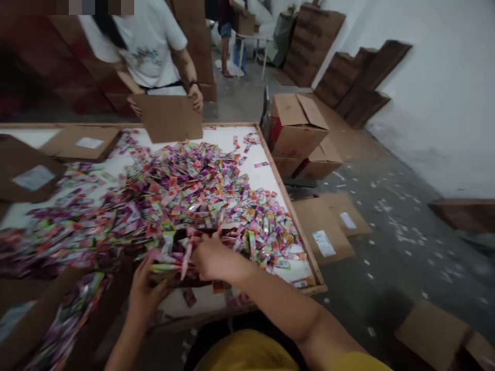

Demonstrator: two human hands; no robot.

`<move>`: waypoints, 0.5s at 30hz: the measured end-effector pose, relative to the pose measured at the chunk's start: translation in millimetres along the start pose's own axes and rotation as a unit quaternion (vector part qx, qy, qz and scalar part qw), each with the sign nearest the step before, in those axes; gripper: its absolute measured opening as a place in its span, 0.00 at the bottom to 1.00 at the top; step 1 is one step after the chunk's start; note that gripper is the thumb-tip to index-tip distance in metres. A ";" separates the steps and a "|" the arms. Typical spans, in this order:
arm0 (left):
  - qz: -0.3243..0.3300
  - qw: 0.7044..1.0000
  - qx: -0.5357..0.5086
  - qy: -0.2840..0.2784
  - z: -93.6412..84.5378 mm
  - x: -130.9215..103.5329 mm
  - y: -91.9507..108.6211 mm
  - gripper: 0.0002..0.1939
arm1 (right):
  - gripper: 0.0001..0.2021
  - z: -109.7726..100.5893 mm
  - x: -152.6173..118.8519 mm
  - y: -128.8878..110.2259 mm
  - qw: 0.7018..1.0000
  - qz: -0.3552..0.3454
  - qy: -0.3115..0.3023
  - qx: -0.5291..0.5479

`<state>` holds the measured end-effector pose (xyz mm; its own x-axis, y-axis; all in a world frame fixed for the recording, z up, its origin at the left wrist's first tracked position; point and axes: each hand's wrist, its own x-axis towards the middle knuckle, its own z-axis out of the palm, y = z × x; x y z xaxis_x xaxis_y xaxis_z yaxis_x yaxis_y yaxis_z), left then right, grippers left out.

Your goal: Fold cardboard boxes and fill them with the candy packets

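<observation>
A slim pink plastic packet (186,261) stands near-upright, immediately left of the nearer, curled right hand (214,257); left hand (147,288) half-curled; both grips indeterminable.

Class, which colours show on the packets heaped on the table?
The packets show purple, pink, green and orange, clearest in the head view.

Leftmost packets (77,226) blurred, lower-left carton (102,319) cropped
</observation>
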<state>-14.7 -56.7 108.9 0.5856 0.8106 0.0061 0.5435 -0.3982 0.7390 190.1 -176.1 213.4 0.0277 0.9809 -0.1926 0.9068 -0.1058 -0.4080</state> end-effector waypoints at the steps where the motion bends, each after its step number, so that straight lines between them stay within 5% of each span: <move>1: 0.022 1.000 0.019 -0.001 2.6 5.7 7.4 0.33 | 0.11 -10.3 -10.8 7.8 0.999 -0.020 0.013 0.044; 4: 0.065 0.984 0.157 -0.057 9.7 12.3 39.9 0.26 | 0.16 -24.7 -44.8 51.9 0.953 -0.042 0.074 0.292; 8: 0.021 0.927 0.367 -0.075 13.8 1.5 99.9 0.27 | 0.26 2.3 -90.1 140.5 0.808 0.100 0.163 0.557; 10: 0.006 0.926 0.366 -0.098 16.5 -4.9 126.0 0.28 | 0.30 31.7 -113.1 187.6 0.785 0.212 0.194 0.548; 12: -0.008 0.930 0.331 -0.157 25.1 -6.9 142.5 0.31 | 0.36 65.7 -133.1 230.8 0.795 0.351 0.194 0.454; 15: -0.028 0.908 0.347 -0.234 53.6 1.8 146.2 0.37 | 0.55 115.8 -146.7 273.0 0.769 0.561 0.146 0.270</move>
<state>98.1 -136.5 180.8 0.6486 0.6311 -0.4254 0.7331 -0.6683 0.1263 384.9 -367.9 26.9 0.8302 0.2083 -0.5171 -0.0618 -0.8874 -0.4567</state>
